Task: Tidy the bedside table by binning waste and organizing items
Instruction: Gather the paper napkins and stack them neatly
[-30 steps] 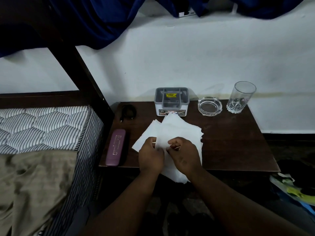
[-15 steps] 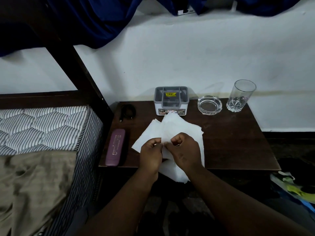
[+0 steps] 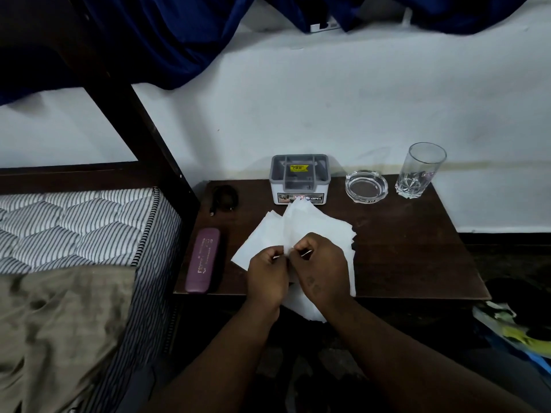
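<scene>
A loose stack of white tissues (image 3: pixel 310 228) lies on the dark wooden bedside table (image 3: pixel 411 257), hanging over its front edge. My left hand (image 3: pixel 267 274) and my right hand (image 3: pixel 320 263) meet over the stack, both pinching a raised tissue between thumb and fingers. A thin pale stick shows under my right hand's fingers. At the back stand a grey-lidded white box (image 3: pixel 299 178), a glass ashtray (image 3: pixel 366 186) and an empty drinking glass (image 3: pixel 420 169). A purple glasses case (image 3: pixel 203 260) lies at the table's left edge, with a coiled black cable (image 3: pixel 223 196) behind it.
A bed with a striped mattress (image 3: pixel 74 225) and an olive sheet (image 3: pixel 59 332) borders the table on the left, with a dark bedpost (image 3: pixel 143 120) beside it. Blue fabric (image 3: pixel 179 34) hangs along the white wall. Coloured litter (image 3: pixel 515 329) lies on the floor at right.
My hands have drawn closer together and lifted slightly, gathering the top tissue upward between the fingers. The other items have not moved.
</scene>
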Action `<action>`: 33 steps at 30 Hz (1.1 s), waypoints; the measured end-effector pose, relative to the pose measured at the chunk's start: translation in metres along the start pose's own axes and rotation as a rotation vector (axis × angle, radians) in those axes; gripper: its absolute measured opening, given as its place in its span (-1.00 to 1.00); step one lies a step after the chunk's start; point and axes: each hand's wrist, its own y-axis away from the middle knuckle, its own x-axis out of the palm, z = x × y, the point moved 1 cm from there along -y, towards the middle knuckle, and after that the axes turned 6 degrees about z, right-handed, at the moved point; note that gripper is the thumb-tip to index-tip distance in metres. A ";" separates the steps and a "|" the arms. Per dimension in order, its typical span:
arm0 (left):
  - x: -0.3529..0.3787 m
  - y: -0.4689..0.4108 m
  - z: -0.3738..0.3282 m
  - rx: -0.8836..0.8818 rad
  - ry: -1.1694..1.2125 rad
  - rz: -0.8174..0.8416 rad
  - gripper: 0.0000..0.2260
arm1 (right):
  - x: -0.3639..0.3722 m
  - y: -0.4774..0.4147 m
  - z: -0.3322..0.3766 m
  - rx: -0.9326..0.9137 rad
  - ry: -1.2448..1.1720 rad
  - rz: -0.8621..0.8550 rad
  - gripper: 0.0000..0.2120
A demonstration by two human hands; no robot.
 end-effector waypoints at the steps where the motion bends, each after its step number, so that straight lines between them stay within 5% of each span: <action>1: 0.000 0.000 0.000 -0.001 0.004 0.010 -0.78 | 0.001 0.000 0.000 -0.005 0.008 0.007 -0.89; 26: -0.002 -0.004 0.001 0.023 0.145 -0.067 -0.65 | 0.009 0.003 0.002 -0.101 0.095 0.036 -0.74; 33: -0.005 -0.009 0.001 0.112 -0.098 -0.084 -0.96 | -0.007 -0.006 -0.008 0.020 -0.066 0.001 -0.91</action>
